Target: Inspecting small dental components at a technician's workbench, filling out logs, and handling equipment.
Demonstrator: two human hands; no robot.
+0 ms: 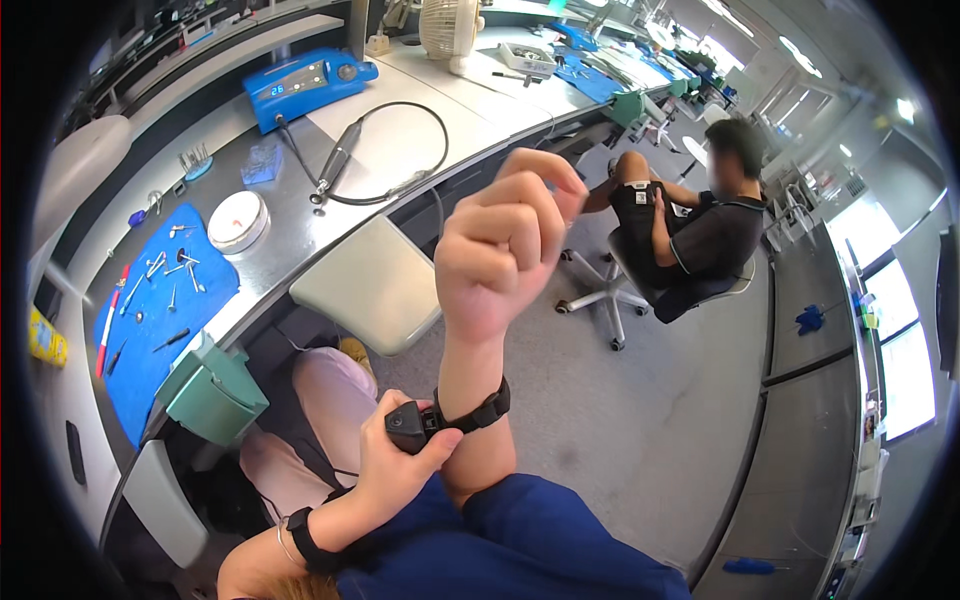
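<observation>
On the left, a blue cloth [140, 388] lies under small metal tools [182, 257], probably to keep them from rolling. A teal bin [222, 400] sits just beside it, within easy reach. The left hand [390, 468] grasps a black device [405, 427] between thumb and fingers, apparently steadying it at the strap [489, 410] around the right wrist; the right hand [505, 240] is raised clear, fingers curled in, nothing visible inside
</observation>
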